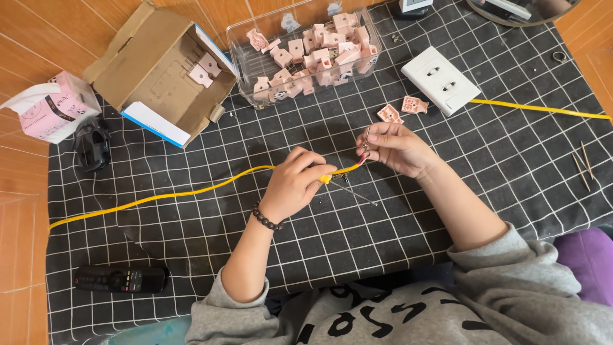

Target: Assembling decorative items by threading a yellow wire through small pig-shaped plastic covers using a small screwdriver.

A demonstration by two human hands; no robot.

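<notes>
Here, the left hand point(295, 183) grips the yellow cable point(159, 195) while the right hand point(394, 148) fingers pinch its stripped end above the desk point(191, 236).

yellow cable point(191, 190) end: hidden in fingers point(377, 144) | round mirror point(520, 9): cut off at top

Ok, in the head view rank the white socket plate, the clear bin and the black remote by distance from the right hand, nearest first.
From the right hand:
1. White socket plate, up and to its right.
2. Clear bin, up and to its left.
3. Black remote, far off at the lower left.
</notes>
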